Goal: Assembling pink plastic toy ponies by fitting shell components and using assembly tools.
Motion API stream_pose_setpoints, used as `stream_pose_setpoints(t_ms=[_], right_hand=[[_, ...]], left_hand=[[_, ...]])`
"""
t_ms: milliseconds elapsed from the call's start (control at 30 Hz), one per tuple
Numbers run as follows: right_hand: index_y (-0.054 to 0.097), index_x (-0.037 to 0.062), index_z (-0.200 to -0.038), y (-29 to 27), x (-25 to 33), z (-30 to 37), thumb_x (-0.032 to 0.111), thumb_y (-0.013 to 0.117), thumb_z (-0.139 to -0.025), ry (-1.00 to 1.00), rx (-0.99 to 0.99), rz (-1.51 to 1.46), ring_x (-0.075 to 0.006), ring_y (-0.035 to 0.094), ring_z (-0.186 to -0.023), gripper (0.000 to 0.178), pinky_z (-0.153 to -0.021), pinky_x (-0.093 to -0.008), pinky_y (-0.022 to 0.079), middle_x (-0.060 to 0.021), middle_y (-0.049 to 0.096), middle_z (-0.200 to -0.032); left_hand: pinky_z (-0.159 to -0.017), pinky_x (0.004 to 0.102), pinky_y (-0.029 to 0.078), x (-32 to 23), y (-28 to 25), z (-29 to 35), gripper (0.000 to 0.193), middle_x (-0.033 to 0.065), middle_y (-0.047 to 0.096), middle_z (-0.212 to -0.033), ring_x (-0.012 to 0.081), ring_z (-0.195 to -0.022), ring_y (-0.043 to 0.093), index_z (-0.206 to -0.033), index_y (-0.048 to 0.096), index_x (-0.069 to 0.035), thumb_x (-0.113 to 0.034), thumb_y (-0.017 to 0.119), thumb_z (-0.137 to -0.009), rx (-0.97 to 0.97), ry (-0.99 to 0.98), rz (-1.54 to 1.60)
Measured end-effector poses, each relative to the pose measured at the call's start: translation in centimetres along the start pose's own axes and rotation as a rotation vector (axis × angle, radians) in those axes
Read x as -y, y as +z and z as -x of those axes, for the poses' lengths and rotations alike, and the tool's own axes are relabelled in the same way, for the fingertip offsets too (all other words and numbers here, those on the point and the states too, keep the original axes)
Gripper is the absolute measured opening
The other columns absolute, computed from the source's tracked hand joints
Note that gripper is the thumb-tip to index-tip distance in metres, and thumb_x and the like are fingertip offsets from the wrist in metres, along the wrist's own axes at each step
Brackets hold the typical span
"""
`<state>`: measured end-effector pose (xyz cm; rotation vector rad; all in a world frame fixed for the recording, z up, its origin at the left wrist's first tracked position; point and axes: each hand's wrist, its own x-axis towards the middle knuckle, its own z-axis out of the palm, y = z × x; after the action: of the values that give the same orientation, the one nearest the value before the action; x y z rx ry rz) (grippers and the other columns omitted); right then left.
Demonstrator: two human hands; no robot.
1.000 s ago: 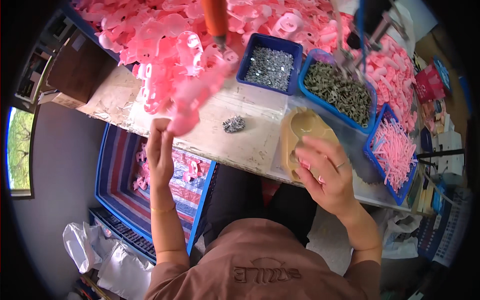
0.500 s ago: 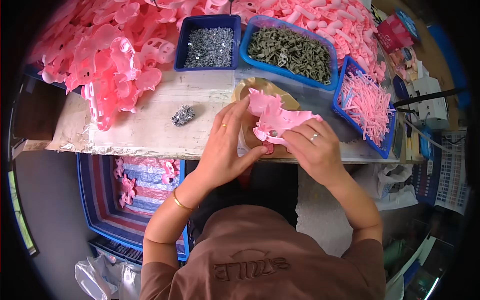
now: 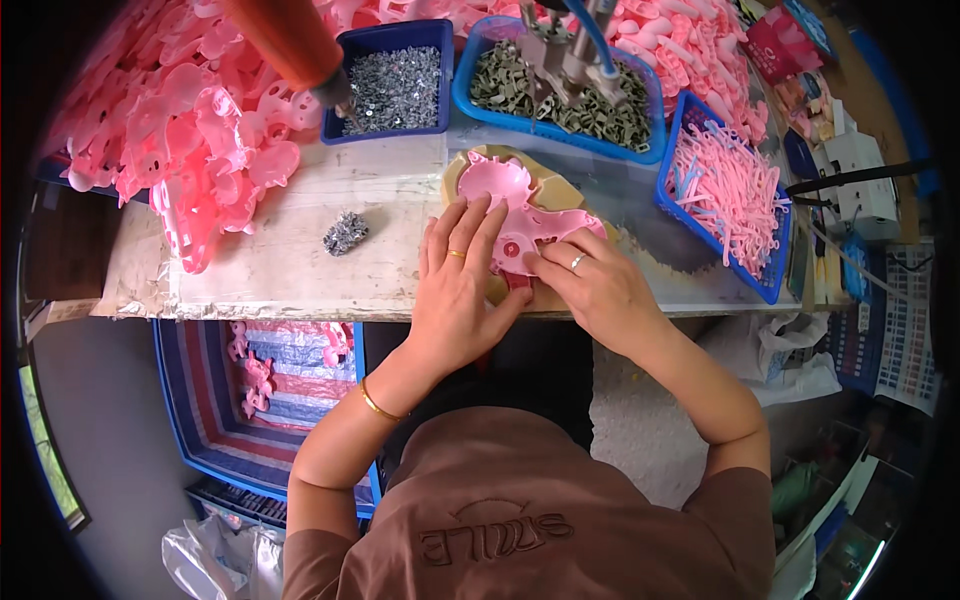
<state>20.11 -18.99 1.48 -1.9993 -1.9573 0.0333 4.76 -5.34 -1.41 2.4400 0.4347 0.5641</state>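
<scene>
A hollow pink plastic shell half point(image 3: 510, 185), shaped like an animal figure, lies in a tan holding fixture point(image 3: 568, 195) at the front edge of the bench. My left hand point(image 3: 460, 260) is open, with its fingers stretched over the shell's left side. Its thumb points at a small red piece point(image 3: 519, 282) below the shell. My right hand point(image 3: 590, 280) is closed, its fingertips pinching the shell's lower right edge. The part between those fingertips is mostly hidden.
An orange power screwdriver point(image 3: 290, 45) and a metal tool head point(image 3: 565, 55) hang over the bench. Behind stand bins of screws point(image 3: 395, 90), olive clips point(image 3: 560, 95) and pink sticks point(image 3: 725, 190). A screw pile point(image 3: 345, 233) lies left; a lined crate point(image 3: 185, 400) sits below.
The pink shell has gone from tilted in my hands to lying in the fixture. My right hand has shifted left and down along it. The screwdriver and metal tool head have come into view.
</scene>
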Motion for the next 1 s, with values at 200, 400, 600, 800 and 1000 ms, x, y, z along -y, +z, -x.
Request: stream_pose_setpoints(t_ms=[200,400,600,800,1000], right_hand=[[0.067,0.0081,-0.110,-0.3,-0.4,0.0,0.010,0.059,-0.082,-0.025,0.018,0.013,-0.0218,0.057,-0.101,0.029,-0.086,-0.0316,0.051,-0.0018,0.063,-0.102],[0.070,0.0083,-0.104,-0.8,-1.5,-0.7,0.016,0.065,-0.082,-0.058,0.114,-0.059,-0.0240,0.062,-0.096,0.024,-0.081,-0.0340,0.053,-0.0039,0.067,-0.094],[0.070,0.0029,-0.098,-4.3,-9.7,-4.2,0.015,0.068,-0.088,0.330,-0.377,-0.137,-0.0243,0.068,-0.076,0.016,-0.068,-0.0336,0.053,-0.0123,0.069,-0.088],[0.068,0.0036,-0.099,-3.5,-14.5,-5.9,0.015,0.069,-0.089,0.402,-0.431,0.147,-0.0192,0.068,-0.072,0.015,-0.066,-0.0316,0.052,-0.0088,0.069,-0.085],[0.068,0.0010,-0.102,-4.7,-10.7,-5.3,0.014,0.065,-0.095,0.493,-0.459,-0.991,-0.0091,0.065,-0.076,0.015,-0.066,-0.0246,0.053,-0.0036,0.069,-0.087]], left_hand=[[-0.116,0.0552,0.020,-0.6,0.6,-0.3,0.087,0.0160,0.037,-0.152,0.0390,-0.143,0.028,-0.146,0.039,-0.006,-0.022,0.080,-0.072,0.005,-0.023,-0.023],[-0.117,0.0560,0.019,-0.7,0.3,-0.5,0.085,0.0155,0.036,-0.153,0.0394,-0.143,0.026,-0.145,0.040,-0.007,-0.024,0.080,-0.072,0.054,0.011,-0.061],[-0.116,0.0522,0.024,-1.3,-0.7,-0.4,0.079,0.0168,0.036,-0.152,0.0406,-0.142,0.027,-0.143,0.043,-0.007,-0.022,0.080,-0.074,0.069,0.020,-0.051],[-0.115,0.0511,0.027,-1.9,-1.0,-1.7,0.067,0.0174,0.037,-0.151,0.0410,-0.141,0.028,-0.136,0.049,-0.005,-0.019,0.078,-0.077,0.050,0.031,-0.070],[-0.110,0.0426,0.037,-2.5,-1.5,-3.3,0.044,0.0160,0.056,-0.135,0.0336,-0.132,0.047,-0.133,0.052,-0.001,-0.007,0.064,-0.092,-0.054,0.016,0.187]])
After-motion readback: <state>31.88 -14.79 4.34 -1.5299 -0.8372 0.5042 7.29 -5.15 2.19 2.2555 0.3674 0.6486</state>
